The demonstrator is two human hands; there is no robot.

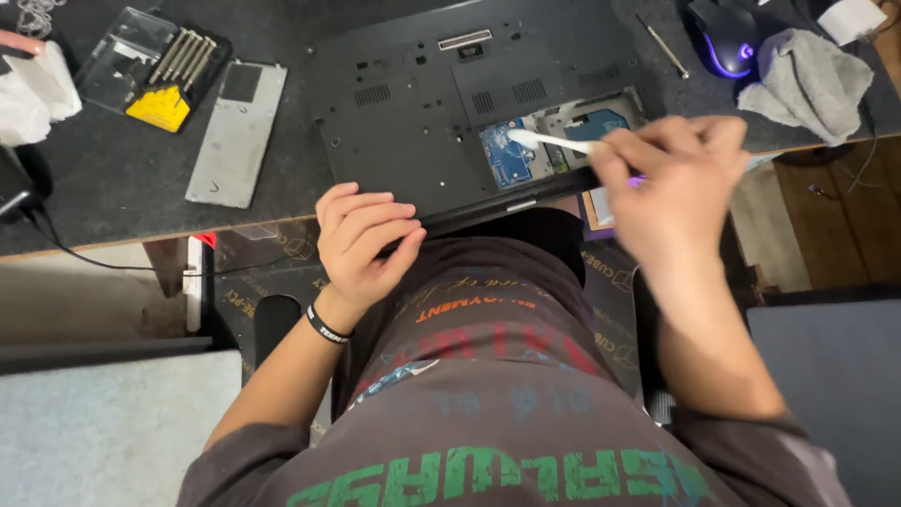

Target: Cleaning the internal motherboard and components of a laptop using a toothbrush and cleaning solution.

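A black laptop [413, 103] lies upside down on the dark desk, with an open bay showing blue circuit boards [511, 158]. My right hand [671, 183] grips a white brush-like tool [549, 142], and its tip rests on the exposed board. My left hand [361, 239] rests with curled fingers on the laptop's near edge, holding nothing. A black wristband sits on my left wrist.
A grey cover panel [237, 131] lies left of the laptop, beside an open case of small screwdrivers [160, 70]. White tissue [33, 89] is at far left. A loose screwdriver [663, 45], a glowing mouse [725, 36] and a grey cloth [812, 80] sit at the right.
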